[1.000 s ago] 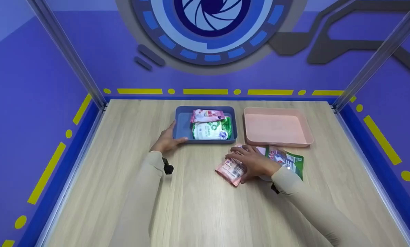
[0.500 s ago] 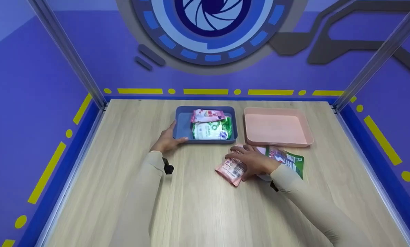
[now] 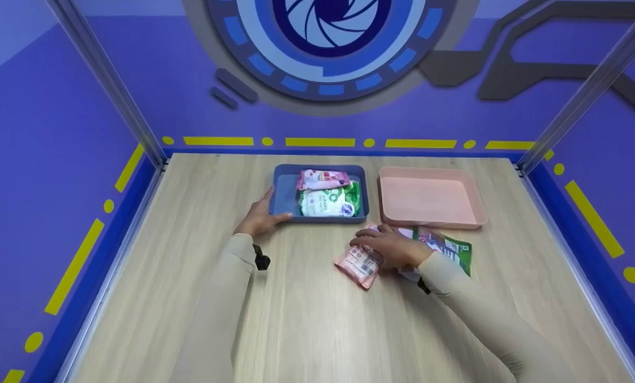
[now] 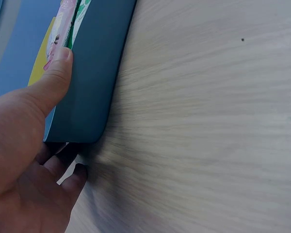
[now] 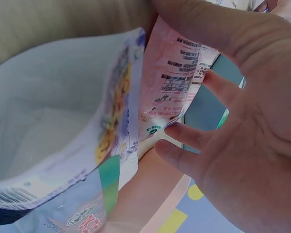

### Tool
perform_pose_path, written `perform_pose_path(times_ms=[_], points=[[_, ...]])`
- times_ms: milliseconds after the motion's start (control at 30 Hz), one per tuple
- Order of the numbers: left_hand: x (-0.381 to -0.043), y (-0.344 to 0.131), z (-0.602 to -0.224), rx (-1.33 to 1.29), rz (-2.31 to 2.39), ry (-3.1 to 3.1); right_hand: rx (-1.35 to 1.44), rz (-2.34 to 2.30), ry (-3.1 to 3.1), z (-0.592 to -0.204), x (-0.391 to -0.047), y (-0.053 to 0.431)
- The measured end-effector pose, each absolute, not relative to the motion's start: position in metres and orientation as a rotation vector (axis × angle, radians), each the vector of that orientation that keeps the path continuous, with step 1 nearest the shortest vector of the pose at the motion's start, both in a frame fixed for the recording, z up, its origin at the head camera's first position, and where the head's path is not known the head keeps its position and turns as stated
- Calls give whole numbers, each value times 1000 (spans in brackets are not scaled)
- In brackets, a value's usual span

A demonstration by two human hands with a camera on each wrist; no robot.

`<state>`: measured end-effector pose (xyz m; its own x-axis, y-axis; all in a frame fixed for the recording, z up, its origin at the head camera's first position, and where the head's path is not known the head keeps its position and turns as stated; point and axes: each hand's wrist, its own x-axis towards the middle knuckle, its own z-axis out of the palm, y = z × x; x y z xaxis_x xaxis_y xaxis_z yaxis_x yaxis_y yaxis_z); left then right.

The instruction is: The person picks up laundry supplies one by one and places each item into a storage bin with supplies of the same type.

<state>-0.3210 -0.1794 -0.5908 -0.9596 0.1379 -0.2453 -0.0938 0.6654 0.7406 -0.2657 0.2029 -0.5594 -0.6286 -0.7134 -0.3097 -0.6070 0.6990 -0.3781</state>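
My left hand (image 3: 259,217) holds the left front corner of a blue tray (image 3: 282,205). In the left wrist view the thumb (image 4: 58,73) lies over the tray's rim and the fingers are at its end wall. A pink-and-white packet (image 3: 323,180) and a green-and-white packet (image 3: 328,203) lie in that tray. My right hand (image 3: 392,247) grips a pink snack packet (image 3: 359,265) on the table, thumb on the near side and fingers on the far side. Behind that hand lies a green-and-purple pouch (image 3: 453,250), partly hidden by the wrist; the right wrist view shows its white bottom.
A pink tray (image 3: 429,197) stands to the right of the blue one, with a narrow gap between them. The wooden table (image 3: 307,319) is bounded by blue-purple panels (image 3: 163,80) at the back and both sides, with metal posts (image 3: 110,85) at the corners.
The right hand's thumb has drawn in closer to the pink packet. The left hand, both trays and the packets keep their places; the head view has shifted slightly.
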Motion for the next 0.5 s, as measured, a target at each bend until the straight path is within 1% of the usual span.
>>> perform_pose_path(times_ms=[167, 400, 500], points=[[-321, -178, -591, 10, 1182, 2596, -1095, -336, 2484, -562, -269, 203], [-320, -179, -588, 41, 1189, 2591, -1222, -281, 2529, -565, -272, 202], [-320, -179, -589, 34, 1191, 2587, -1229, -292, 2530, -564, -272, 202]])
